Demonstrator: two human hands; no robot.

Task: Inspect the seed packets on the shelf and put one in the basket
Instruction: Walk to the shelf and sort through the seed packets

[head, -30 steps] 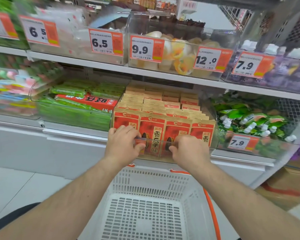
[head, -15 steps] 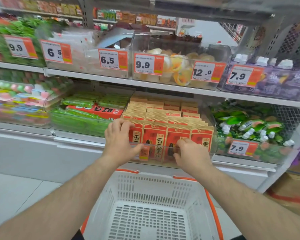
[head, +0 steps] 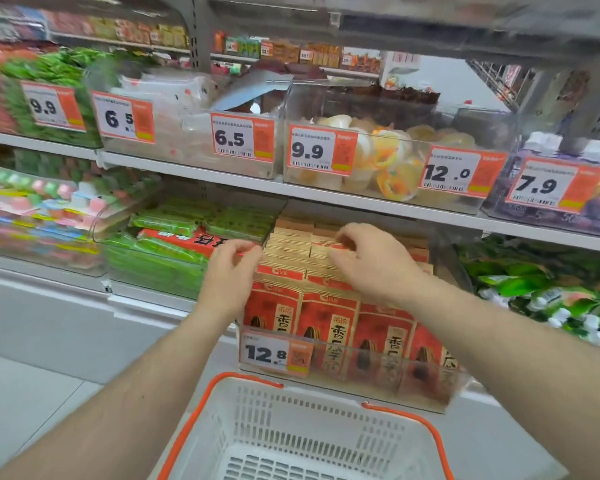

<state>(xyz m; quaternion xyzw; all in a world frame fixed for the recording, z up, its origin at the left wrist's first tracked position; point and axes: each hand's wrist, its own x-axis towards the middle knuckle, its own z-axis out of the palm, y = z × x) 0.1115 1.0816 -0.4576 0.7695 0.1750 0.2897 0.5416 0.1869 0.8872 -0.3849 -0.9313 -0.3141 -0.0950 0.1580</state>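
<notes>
Shop shelving fills the background, with price tags along each shelf edge and clear bins of goods. On the lower shelf, in a clear bin just beyond the basket, the seed packets stand upright in four files running from near to far, long axes vertical, red faces turned toward the viewer. A 12.8 tag is fixed to the bin's near left front.

The left hand rests at the left file, fingers curled over the packet tops; whether a packet is actually pinched cannot be told. The right hand lies further back over the middle files, fingers bent down onto the tops, apparently leafing through them; no packet is seen lifted free.

The packets lie directly under and just near of both grips, so either hand is about equally close; the right hand is better placed for the middle files. A packet would probably have to be drawn straight up, since the bin's front wall stands between the packets and the basket and the upper shelf overhangs the far rows. Once clear of the wall, open room lies downward and near, where the basket mouth sits just below.
</notes>
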